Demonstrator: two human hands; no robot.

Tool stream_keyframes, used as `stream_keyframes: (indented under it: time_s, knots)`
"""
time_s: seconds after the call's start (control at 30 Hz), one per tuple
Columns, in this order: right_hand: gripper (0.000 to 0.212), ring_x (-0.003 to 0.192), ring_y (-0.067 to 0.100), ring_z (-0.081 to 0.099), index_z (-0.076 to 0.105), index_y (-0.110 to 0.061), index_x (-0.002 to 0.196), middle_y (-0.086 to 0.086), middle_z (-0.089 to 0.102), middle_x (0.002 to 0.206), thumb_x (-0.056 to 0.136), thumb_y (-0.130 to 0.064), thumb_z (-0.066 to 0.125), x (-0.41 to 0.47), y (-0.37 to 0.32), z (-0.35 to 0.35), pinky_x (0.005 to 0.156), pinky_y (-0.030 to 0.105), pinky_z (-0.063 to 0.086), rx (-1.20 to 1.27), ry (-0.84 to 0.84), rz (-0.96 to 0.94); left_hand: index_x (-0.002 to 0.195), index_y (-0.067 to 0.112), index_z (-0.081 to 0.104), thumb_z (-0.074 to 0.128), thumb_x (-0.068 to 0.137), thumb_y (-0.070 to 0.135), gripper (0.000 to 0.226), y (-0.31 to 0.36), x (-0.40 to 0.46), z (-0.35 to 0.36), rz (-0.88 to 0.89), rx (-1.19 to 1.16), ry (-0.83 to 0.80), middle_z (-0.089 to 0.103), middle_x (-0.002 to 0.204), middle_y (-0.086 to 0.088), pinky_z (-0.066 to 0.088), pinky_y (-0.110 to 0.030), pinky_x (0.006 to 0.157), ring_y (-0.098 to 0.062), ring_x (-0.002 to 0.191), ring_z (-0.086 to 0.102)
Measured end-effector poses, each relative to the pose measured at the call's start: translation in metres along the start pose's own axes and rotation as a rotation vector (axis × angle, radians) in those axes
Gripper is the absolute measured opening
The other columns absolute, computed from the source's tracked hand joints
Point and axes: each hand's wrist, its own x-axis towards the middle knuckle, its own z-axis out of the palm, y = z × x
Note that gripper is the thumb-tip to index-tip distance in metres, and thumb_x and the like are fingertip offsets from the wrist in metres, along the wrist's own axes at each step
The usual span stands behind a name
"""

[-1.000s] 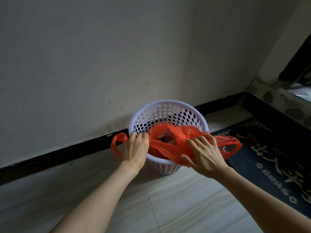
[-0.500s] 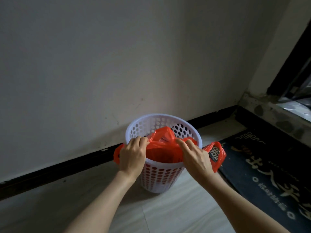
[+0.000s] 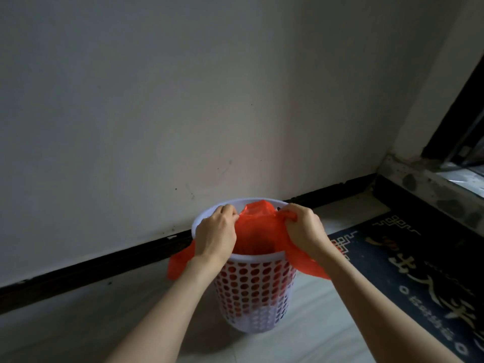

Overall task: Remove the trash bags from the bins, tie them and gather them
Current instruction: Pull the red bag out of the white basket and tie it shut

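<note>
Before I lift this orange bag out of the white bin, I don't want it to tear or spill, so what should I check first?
1. Left hand grips the bag's top edge: ok.
2. Right hand grips the opposite edge: ok.
3. Orange bag freed from the rim all round: cannot tell; the near side is hidden by the hands.
4. White bin upright on the floor: ok.
5. Bag handles clear of the rim: ok; one hangs outside on each side.
6. Bag free of tears, load light: cannot tell; contents are not visible.
</note>
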Motion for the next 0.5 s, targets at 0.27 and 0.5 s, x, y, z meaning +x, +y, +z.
stream_keyframes:
  time_s: [0.27, 0.5]
  knots:
    - [0.035, 0.100, 0.034, 0.057, 0.064, -0.014, 0.105, 0.014, 0.064, 0.106, 0.083, -0.002, 0.040, -0.005, -0.013, -0.001, 0.068, 0.028, 0.030, -0.216, 0.000, -0.066, 0.099, 0.004, 0.052, 0.039, 0.098, 0.021, 0.021, 0.013, -0.002, -0.002, -0.112, -0.147, 0.004, 0.065, 0.098, -0.015, 0.032, -0.031, 0.066, -0.033, 0.092, 0.059]
    - [0.031, 0.093, 0.033, 0.056, 0.062, -0.011, 0.098, 0.011, 0.066, 0.098, 0.083, 0.002, 0.038, -0.009, 0.006, 0.009, 0.066, 0.028, 0.032, -0.096, -0.014, -0.116, 0.096, 0.003, 0.056, 0.043, 0.097, 0.017, 0.019, 0.012, -0.014, 0.007, -0.009, -0.256, 0.120, 0.068, 0.097, -0.016, 0.036, -0.036, 0.068, -0.035, 0.089, 0.062]
